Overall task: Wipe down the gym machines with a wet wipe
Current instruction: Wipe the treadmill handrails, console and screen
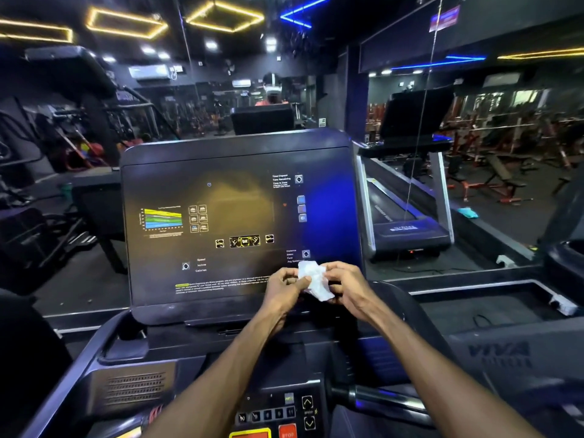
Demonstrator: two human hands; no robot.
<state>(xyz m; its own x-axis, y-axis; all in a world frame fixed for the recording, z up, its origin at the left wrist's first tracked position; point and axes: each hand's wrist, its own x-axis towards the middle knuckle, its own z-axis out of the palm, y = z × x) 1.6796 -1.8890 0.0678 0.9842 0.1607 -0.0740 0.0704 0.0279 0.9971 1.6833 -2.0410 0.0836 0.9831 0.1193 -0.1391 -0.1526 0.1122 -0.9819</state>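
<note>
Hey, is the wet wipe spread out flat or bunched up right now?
Bunched up. The wet wipe is a crumpled white wad pinched between the left hand and the right hand, in front of the treadmill console.

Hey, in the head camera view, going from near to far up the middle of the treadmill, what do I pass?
Red stop button → crumpled white wet wipe held in both hands → dark glossy treadmill console panel → wall mirror.
</note>
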